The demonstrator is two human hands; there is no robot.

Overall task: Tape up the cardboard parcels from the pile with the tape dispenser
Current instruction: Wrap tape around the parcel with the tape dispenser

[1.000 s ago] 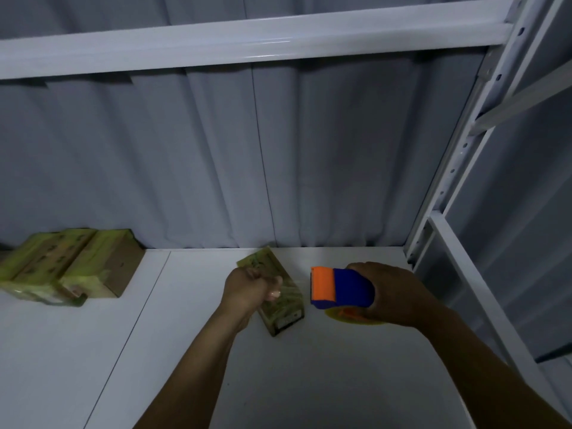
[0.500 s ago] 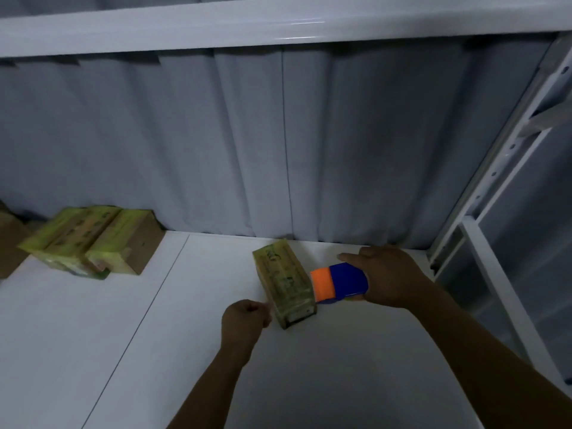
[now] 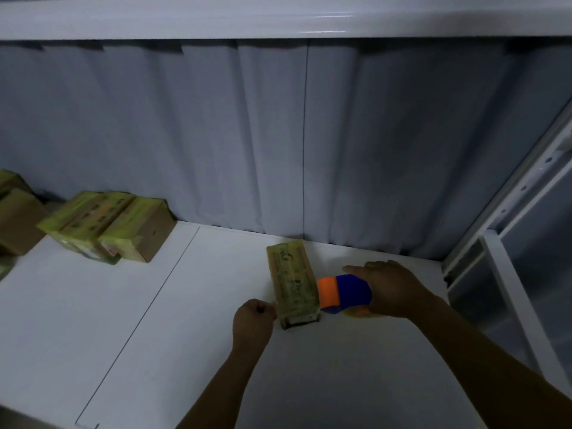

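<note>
A small cardboard parcel (image 3: 293, 282) wrapped in yellowish tape lies on the white shelf (image 3: 154, 320), long side pointing away from me. My right hand (image 3: 390, 289) grips the blue and orange tape dispenser (image 3: 343, 293), whose orange end touches the parcel's right side. My left hand (image 3: 252, 320) is closed in a fist against the parcel's near left corner; whether it pinches tape I cannot tell.
A pile of taped parcels (image 3: 105, 226) sits at the back left against the grey corrugated wall (image 3: 278, 134), with plain brown boxes (image 3: 17, 221) at the left edge. A white rack upright (image 3: 507, 212) stands to the right; a shelf beam (image 3: 278, 17) runs overhead.
My left hand came off the top of the parcel and moved down to its near left corner. The dispenser moved left until it touched the parcel's right side.
</note>
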